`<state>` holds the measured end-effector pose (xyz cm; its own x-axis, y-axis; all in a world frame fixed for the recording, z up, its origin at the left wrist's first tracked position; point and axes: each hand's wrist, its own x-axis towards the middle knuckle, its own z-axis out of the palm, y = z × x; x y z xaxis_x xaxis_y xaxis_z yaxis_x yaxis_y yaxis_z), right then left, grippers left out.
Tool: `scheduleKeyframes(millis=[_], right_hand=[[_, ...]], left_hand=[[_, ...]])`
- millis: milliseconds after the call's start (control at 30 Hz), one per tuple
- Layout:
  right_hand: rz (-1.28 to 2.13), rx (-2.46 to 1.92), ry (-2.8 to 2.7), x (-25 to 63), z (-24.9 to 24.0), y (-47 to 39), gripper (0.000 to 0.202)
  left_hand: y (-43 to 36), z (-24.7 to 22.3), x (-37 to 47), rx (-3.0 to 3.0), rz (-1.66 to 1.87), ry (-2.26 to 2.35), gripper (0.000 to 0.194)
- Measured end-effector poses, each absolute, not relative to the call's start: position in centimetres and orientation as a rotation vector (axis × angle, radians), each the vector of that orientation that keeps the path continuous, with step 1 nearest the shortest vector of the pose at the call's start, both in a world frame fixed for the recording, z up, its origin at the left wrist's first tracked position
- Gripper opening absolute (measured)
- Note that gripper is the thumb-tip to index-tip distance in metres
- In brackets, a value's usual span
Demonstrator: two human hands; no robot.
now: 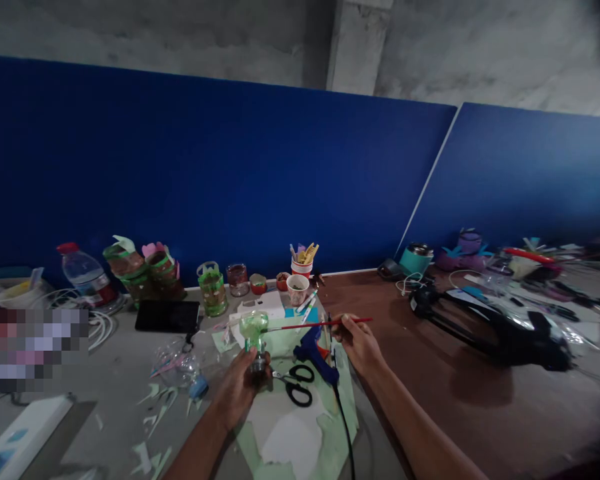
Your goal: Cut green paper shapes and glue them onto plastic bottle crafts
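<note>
In the head view, my left hand [245, 383] is wrapped round the lower part of a clear plastic bottle piece [253, 327] whose upper part is coated with green paint. My right hand [357, 340] pinches a thin red paintbrush [325, 325] near its back end. The brush lies level, its tip at the green-coated side of the bottle piece; whether it touches is too small to tell. Black-handled scissors [299, 387] rest on the paper just right of my left hand. Behind them lies a blue glue gun [316, 353] with a black cord.
Green and white paper [290, 433] lies in front, with paper scraps [153, 413] to the left. A paper cup [298, 291], small paint pots, painted bottle pieces [213, 290] and a phone [167, 316] line the back. A black headset-like frame [490, 330] stands on the right.
</note>
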<state>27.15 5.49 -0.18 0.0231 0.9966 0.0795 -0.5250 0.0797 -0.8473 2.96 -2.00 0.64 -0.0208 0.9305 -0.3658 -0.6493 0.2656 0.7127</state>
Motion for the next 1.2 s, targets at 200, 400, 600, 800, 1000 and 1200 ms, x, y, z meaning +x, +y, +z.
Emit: scheduleKeyframes(millis=[200, 400, 600, 800, 1000, 1200], right_hand=[[1.407, -0.738, -0.808, 26.88, -0.63, 5.55, 0.03], [1.392, -0.73, -0.765, 27.12, -0.66, 5.7, 0.028], [1.44, -0.743, -0.793, 26.96, -0.49, 5.49, 0.03], [1.429, -0.744, -0.759, 26.9, -0.35, 5.38, 0.03], [1.434, -0.759, -0.81, 26.88, -0.43, 5.43, 0.029], [1.409, -0.758, -0.815, 26.74, -0.36, 5.24, 0.029]], left_hand=[[-2.03, 0.19, 3.03, 0.477, 1.309, 0.911, 0.024], [-2.11, 0.24, 3.07, 0.522, 1.292, 0.918, 0.033], [-2.23, 0.37, 3.23, 0.531, 1.294, 0.934, 0.035], [-2.22, 0.47, 3.31, 0.547, 1.299, 0.936, 0.034], [-2.16, 0.21, 3.23, 0.559, 1.295, 0.914, 0.033], [-2.11, 0.16, 3.34, 0.566, 1.288, 0.952, 0.036]])
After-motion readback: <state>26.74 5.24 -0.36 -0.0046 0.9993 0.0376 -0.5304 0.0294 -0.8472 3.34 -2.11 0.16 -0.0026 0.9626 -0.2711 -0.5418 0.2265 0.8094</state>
